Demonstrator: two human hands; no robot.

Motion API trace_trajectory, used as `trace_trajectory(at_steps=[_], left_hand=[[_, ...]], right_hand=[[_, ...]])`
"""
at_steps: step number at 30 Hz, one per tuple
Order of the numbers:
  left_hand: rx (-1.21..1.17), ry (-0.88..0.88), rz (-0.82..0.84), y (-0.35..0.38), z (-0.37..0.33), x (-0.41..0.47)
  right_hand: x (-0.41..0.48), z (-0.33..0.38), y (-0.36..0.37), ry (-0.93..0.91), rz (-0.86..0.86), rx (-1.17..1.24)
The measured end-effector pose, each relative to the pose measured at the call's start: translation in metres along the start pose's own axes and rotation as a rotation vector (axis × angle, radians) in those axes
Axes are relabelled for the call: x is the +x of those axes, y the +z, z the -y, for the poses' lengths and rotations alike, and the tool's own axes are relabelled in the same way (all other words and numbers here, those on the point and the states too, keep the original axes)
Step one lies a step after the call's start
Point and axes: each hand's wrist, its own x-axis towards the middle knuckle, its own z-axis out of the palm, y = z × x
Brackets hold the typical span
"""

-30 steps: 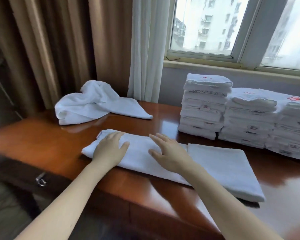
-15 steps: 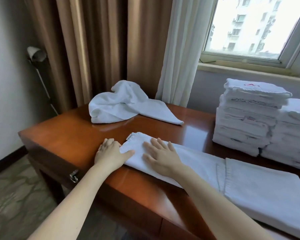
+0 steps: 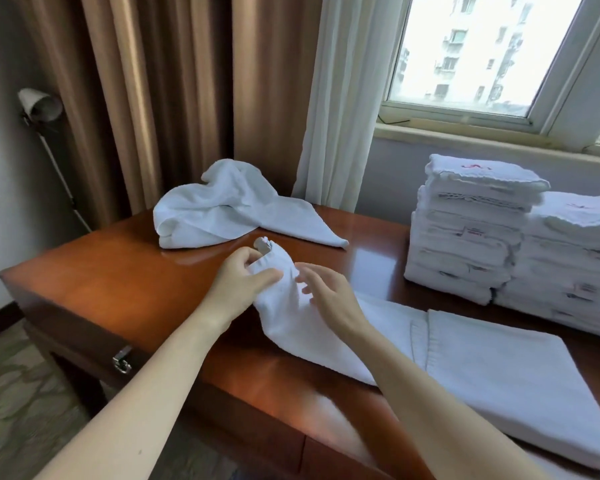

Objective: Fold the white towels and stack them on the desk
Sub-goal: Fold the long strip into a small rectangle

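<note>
Towel (image 3: 303, 336) end sits pinched in my left grip (image 3: 238, 287), lifted off the table (image 3: 118, 271). My right grip (image 3: 333, 299) hovers released just beside it, fingers loose.

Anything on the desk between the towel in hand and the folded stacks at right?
Nothing visible: only bare desk lies between the towel in the left hand and the stacks. The crumpled towel sits behind, off that path.

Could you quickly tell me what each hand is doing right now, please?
Left hand: gripping the lifted end of the long towel.
Right hand: open, fingers spread over that towel.
</note>
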Motion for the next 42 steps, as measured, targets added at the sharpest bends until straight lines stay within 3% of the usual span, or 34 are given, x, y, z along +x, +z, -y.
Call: trace_trajectory(at_steps=[3,8,11,14,18,24,27,33,38,40,42], left_hand=[[-0.037,0.092,0.087,0.023,-0.025,-0.003],[-0.135,0.108,0.363,0.079,-0.07,-0.017],[-0.289,0.049,0.499,0.116,-0.09,-0.029],[-0.327,0.065,0.486,0.146,-0.099,-0.039],[0.0,0.284,0.379,0.189,-0.098,-0.045],[0.466,0.463,0.485,0.233,-0.074,-0.061],[0.621,0.445,0.559,0.248,-0.064,-0.067],[0.973,0.426,0.58,0.261,-0.041,-0.076],[0.976,0.442,0.574,0.26,-0.033,-0.08],[0.975,0.458,0.573,0.259,-0.032,-0.08],[0.967,0.466,0.571,0.259,-0.03,-0.079]], right_hand=[[-0.005,0.029,-0.031,0.149,0.082,0.26],[-0.028,0.049,-0.1,0.218,0.077,0.32],[-0.05,0.039,-0.14,0.233,-0.042,0.305],[-0.072,0.025,-0.173,0.285,-0.169,0.291],[-0.107,0.007,-0.219,0.318,-0.311,0.296],[-0.145,-0.019,-0.259,0.416,-0.4,0.306],[-0.157,-0.033,-0.263,0.489,-0.359,0.283],[-0.161,-0.046,-0.266,0.544,-0.396,0.106],[-0.153,-0.036,-0.269,0.546,-0.339,-0.384],[-0.148,-0.036,-0.268,0.44,-0.371,-0.647],[-0.142,-0.037,-0.265,0.273,-0.358,-0.753]])
